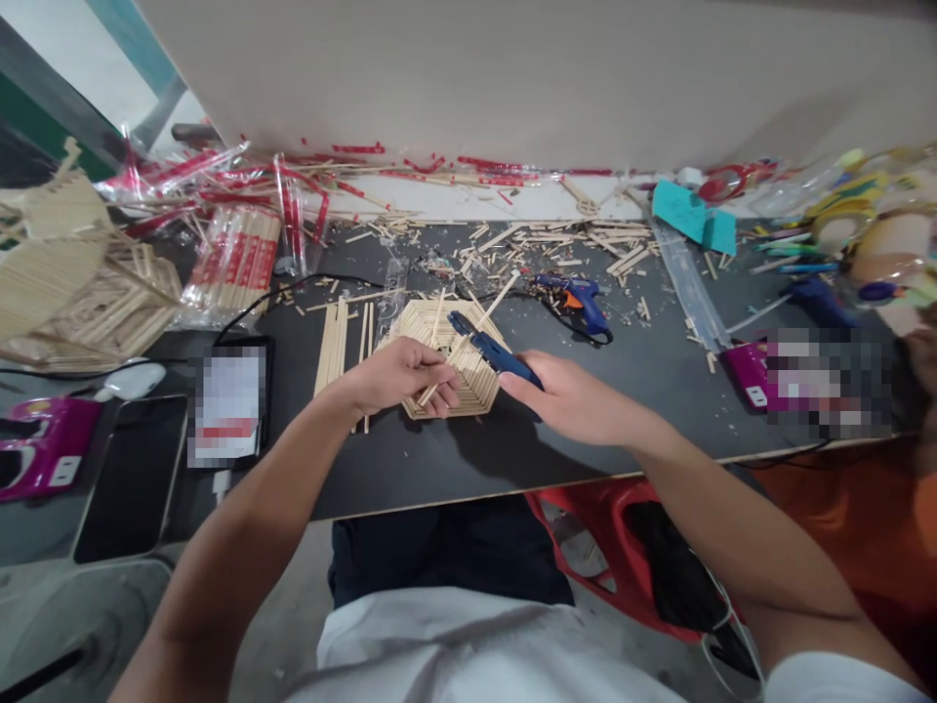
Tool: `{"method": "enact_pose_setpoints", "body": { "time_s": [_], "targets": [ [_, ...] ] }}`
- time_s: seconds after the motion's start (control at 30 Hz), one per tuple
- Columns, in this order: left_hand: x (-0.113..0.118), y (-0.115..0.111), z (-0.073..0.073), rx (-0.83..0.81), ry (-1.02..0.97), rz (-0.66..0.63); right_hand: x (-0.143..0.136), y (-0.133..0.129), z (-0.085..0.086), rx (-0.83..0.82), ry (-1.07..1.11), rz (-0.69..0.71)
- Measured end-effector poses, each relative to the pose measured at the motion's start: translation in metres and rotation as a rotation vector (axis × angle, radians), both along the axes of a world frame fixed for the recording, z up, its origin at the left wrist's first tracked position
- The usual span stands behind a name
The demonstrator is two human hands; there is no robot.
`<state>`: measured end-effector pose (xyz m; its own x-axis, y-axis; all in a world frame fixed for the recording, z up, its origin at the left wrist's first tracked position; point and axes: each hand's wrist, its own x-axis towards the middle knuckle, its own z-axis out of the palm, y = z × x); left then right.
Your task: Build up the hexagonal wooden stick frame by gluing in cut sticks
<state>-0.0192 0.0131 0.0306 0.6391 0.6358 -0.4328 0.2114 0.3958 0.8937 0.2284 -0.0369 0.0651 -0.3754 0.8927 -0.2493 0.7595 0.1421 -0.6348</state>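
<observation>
My left hand point(417, 379) pinches a thin wooden stick point(431, 389) between its fingers. A pair of dark blue cutters point(483, 347) is gripped in my right hand point(567, 391), and its jaws point up and left, close to the stick. Beneath both hands lies a many-sided panel of glued wooden sticks point(479, 395), with a small gap near its centre and a few sticks slanting over it. Left of the panel, straight sticks point(333, 347) lie side by side. Whether the jaws touch the stick I cannot tell.
A blue glue gun point(586, 305) lies behind my right hand, among cut stick scraps point(505, 239). Wrapped chopstick packs point(232, 256), a stick-built structure point(88, 283) and two phones point(132, 478) occupy the left. Purple boxes point(753, 376) stand at both sides. Part of another person shows at right.
</observation>
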Motion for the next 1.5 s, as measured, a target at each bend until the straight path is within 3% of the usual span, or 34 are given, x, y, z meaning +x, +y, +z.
{"method": "enact_pose_setpoints", "body": {
  "time_s": [0.37,0.6,1.0,1.33,1.5],
  "targets": [
    [0.0,0.0,0.003,0.039,0.027,-0.008,-0.005,-0.003,-0.003,0.041,-0.012,-0.018],
    [-0.001,0.001,0.0,0.05,0.06,0.007,-0.008,0.0,-0.003,-0.058,-0.072,-0.059],
    [-0.001,0.005,0.008,-0.038,0.074,-0.043,-0.006,-0.004,-0.028,0.069,0.02,-0.098],
    [-0.005,0.005,0.01,0.036,0.146,-0.101,-0.015,-0.002,-0.018,0.083,-0.246,-0.086],
    [-0.007,0.006,0.005,0.052,0.111,-0.084,-0.015,0.001,-0.018,0.067,-0.243,-0.053]
  ]
}}
